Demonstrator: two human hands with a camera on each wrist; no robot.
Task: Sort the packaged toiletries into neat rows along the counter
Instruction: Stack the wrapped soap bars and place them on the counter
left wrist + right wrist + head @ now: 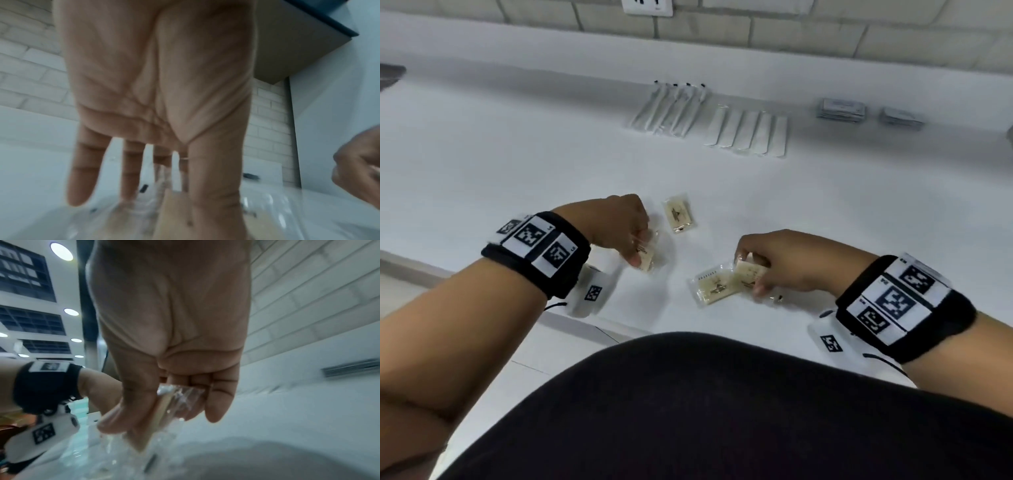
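Small cream soap packets in clear wrap lie near the counter's front edge. My left hand [641,251] pinches one soap packet [649,258] just above the white counter [517,164]; in the left wrist view the thumb [213,186] lies on that packet [176,209]. My right hand [750,278] pinches a second packet [749,274] by its edge, gripped between thumb and fingers in the right wrist view [164,410]. A third packet [714,288] lies flat beside it, partly under it. A fourth packet [678,214] lies alone, just right of my left hand.
At the back of the counter stand rows of wrapped toothbrushes [671,109], white sachets [748,133] and two stacks of grey packets [840,109] [902,118]. A tiled wall with a socket [647,7] rises behind them. The counter's front edge runs by my body.
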